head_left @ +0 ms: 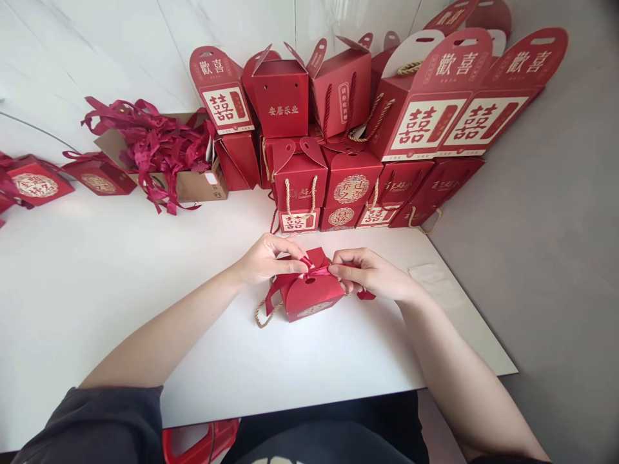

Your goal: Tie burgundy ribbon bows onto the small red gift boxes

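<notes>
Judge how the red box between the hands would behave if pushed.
The red box would probably slide rather than roll, given its flat sides and the smooth-looking table. Its folded flaps look like thin card, so it may dent. The slack-looking gold cord would likely trail.

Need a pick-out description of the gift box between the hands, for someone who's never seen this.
On the white table, look just in front of the stacked red gift boxes. Between the left hand and right hand sits a small red gift box. It alone has a crimson ribbon across its top with fingers pinching it.
</notes>
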Demonstrator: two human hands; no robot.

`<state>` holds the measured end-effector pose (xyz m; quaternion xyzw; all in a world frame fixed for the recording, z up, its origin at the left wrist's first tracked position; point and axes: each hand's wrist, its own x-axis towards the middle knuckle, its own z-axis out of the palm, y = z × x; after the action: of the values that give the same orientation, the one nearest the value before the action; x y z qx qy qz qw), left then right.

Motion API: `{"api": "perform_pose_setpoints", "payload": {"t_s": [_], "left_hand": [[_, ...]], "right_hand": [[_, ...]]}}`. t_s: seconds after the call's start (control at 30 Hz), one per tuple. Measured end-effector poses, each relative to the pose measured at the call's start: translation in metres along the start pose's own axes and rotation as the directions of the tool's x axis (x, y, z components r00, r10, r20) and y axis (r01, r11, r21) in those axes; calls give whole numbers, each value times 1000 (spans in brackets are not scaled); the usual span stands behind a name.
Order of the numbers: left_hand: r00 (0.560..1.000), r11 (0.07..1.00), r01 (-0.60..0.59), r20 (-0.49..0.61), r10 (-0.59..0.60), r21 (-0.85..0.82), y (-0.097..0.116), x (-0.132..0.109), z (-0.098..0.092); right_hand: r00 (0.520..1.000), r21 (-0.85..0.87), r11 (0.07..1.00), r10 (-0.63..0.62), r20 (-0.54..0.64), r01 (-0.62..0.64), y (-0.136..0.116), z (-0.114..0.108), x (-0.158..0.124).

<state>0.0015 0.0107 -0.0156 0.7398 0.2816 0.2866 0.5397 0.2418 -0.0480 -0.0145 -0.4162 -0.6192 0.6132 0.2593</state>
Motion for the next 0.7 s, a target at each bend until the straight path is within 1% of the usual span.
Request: {"api": "perform_pose_setpoints", "payload": {"t_s": [0.1, 0.23, 0.3, 0.4, 0.47, 0.53, 0.63, 0.7], "left_hand": [[1000, 1000, 11, 23, -11, 15, 3, -1, 2], [992, 995, 90, 88, -93, 39, 5, -2, -1], [987, 991, 116, 100, -122, 63, 6, -2, -3], [986, 989, 105, 117, -118, 108, 7, -2, -6], [986, 988, 81, 134, -99, 130, 8, -1, -7], [985, 988, 68, 146, -89, 142, 8, -1, -7], [983, 985, 66, 158, -92, 162, 9, -1, -8], [982, 982, 48, 170, -79, 182, 11, -1, -8]], "right_hand": [[1000, -8, 1000, -9, 1, 9, 0, 1, 0], [1000, -14, 1000, -2, 5, 2, 1, -1, -1], [1000, -18, 1000, -3, 9, 3, 0, -3, -2], [999, -17, 999, -30, 33, 30, -1, -8, -4], [994, 8, 997, -81, 68, 80, -1, -10, -5], [985, 56, 986, -159, 65, 156, 1, -7, -4], [962, 61, 960, -271, -36, 273, 3, 5, 1], [934, -32, 939, -344, -98, 343, 3, 15, 5]]}}
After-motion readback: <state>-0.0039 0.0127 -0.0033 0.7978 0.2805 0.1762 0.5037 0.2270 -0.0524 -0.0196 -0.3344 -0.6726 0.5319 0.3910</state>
